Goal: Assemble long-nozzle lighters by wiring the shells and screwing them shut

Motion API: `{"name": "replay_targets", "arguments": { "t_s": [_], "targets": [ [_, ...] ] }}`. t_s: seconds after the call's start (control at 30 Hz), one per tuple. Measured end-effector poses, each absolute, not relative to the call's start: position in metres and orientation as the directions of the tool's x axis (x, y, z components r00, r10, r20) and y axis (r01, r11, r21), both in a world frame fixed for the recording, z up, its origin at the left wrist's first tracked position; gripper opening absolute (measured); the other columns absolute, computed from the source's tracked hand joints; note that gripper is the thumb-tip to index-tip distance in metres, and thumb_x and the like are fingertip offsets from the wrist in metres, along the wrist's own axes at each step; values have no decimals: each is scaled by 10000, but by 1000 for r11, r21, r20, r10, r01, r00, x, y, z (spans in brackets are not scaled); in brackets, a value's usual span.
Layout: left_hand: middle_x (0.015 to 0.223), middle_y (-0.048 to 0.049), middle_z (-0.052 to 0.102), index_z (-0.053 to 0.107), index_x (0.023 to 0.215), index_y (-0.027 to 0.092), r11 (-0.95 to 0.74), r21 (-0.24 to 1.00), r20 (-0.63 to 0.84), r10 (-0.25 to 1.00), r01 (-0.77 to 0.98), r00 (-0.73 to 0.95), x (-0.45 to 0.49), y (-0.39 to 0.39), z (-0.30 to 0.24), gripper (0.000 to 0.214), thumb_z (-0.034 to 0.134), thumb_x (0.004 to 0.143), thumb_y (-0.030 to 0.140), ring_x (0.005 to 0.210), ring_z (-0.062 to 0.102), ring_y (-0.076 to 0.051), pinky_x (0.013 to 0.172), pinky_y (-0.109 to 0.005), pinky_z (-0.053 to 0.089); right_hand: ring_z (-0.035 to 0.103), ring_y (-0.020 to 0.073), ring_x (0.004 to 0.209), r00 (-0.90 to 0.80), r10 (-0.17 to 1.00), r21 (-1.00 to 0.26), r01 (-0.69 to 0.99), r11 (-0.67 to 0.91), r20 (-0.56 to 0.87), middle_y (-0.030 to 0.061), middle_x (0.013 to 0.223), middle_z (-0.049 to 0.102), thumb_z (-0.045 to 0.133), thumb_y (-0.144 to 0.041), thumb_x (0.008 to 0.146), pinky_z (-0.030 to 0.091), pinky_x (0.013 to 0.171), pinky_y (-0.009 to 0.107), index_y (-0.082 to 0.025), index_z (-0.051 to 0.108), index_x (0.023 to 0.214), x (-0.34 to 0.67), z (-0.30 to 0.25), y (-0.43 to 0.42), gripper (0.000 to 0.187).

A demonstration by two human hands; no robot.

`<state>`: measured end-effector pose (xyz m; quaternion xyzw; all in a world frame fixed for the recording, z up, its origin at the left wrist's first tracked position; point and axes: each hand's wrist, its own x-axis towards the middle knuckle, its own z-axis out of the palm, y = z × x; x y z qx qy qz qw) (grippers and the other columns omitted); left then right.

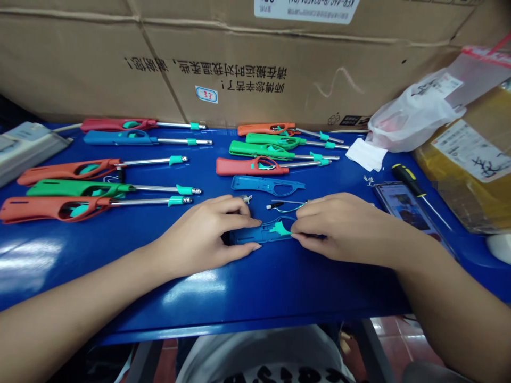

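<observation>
In front of me on the blue table lies an opened blue lighter half-shell, its inside facing up. My left hand grips its left part between thumb and fingers. A teal trigger sits in the shell near its right end. My right hand is closed, its fingertips pinched at the trigger's right edge and partly hiding the shell's end. The other blue half-shell lies just beyond. Between them is a black igniter piece with thin wires. A small metal part shows by my left fingers.
Several assembled lighters lie at left, such as a green one, and at back right, such as a red one. A phone, a screwdriver and a plastic bag are at right. A large cardboard box walls the back.
</observation>
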<state>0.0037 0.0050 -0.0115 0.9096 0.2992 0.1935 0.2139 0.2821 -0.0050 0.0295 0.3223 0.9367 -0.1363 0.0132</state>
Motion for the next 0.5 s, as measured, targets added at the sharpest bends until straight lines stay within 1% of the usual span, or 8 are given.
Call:
{"name": "replay_targets", "arguments": {
  "t_s": [0.1,0.2,0.37,0.43,0.5],
  "targets": [
    [1032,-48,704,777,1165,200,-730,504,223,626,461,747,4,5,-11,280,744,917,326,964,674,-208,862,-358,566,600,173,750,-794,598,-194,606,771,-105,-22,734,639,541,-190,1001,359,685,334,-209,591,727,282,29,-8,279],
    [1031,-49,704,776,1163,198,-733,503,227,624,459,747,4,5,-11,280,746,915,325,967,676,-211,864,-359,565,624,189,760,-796,597,-141,606,783,-101,-18,738,659,534,-204,1010,365,688,348,-214,589,723,282,30,-10,292],
    [1039,-48,703,774,1170,209,-729,505,223,627,462,746,4,6,-12,282,747,913,323,970,676,-211,862,-354,564,674,215,794,-777,621,-89,629,773,-101,-9,807,722,545,-276,1013,384,684,362,-233,685,809,282,31,-10,251],
    [1044,-49,704,772,1175,212,-731,503,226,626,460,747,4,6,-12,284,743,917,326,972,676,-209,860,-350,566,691,216,805,-770,631,-93,637,765,-90,-13,820,742,552,-300,1012,392,683,358,-243,715,841,283,32,-10,243],
    [1042,-50,706,772,1172,210,-738,496,233,621,458,748,3,6,-12,282,739,921,334,971,677,-208,856,-348,567,701,207,803,-743,667,-98,669,737,-56,-20,835,752,556,-300,1009,391,671,347,-250,724,862,284,34,-10,229]
  ]
}}
